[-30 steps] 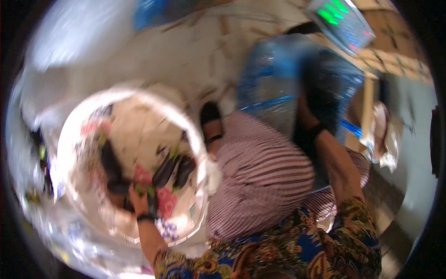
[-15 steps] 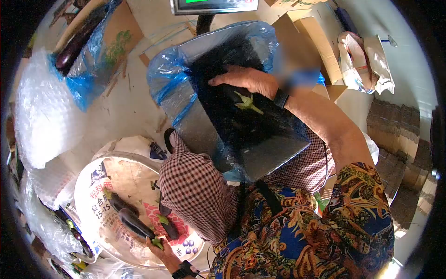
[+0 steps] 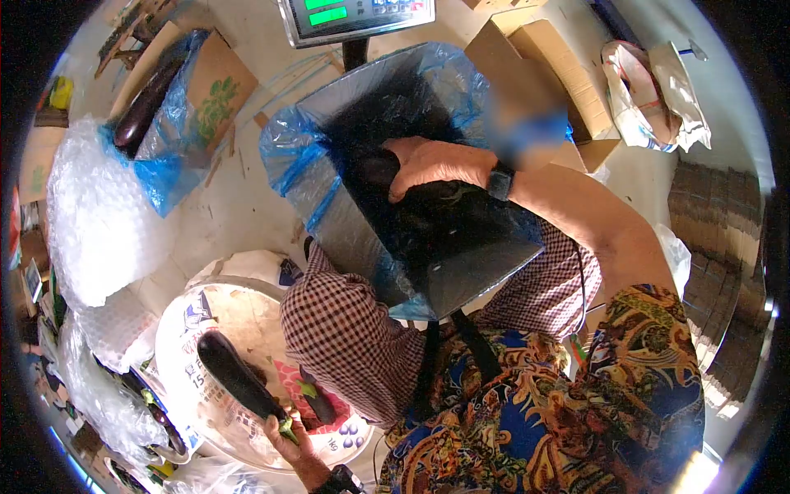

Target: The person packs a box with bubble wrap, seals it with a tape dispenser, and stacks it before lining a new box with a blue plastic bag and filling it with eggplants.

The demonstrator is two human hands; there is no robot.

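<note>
My left hand (image 3: 292,440) is closed round the stem end of a long dark eggplant (image 3: 234,375), which is raised over a round white tub (image 3: 177,329). Another eggplant (image 3: 317,403) lies in that tub on printed sacking. Inside a box (image 3: 362,239) lined with blue plastic, my right hand (image 3: 428,169) curls its fingers round a dark eggplant (image 3: 378,170). Deep shadow hides most of what the box holds.
A scale display (image 3: 358,16) stands behind the lined box. At the upper left, a carton (image 3: 222,86) with blue plastic holds an eggplant. Bubble wrap (image 3: 103,214) lies at left, an open carton (image 3: 564,74) at upper right, stacked cardboard (image 3: 712,230) at far right.
My left hand has lifted its eggplant off the others in the tub. My right hand has shifted slightly within the lined box, and the green stem beside it is now mostly hidden.
</note>
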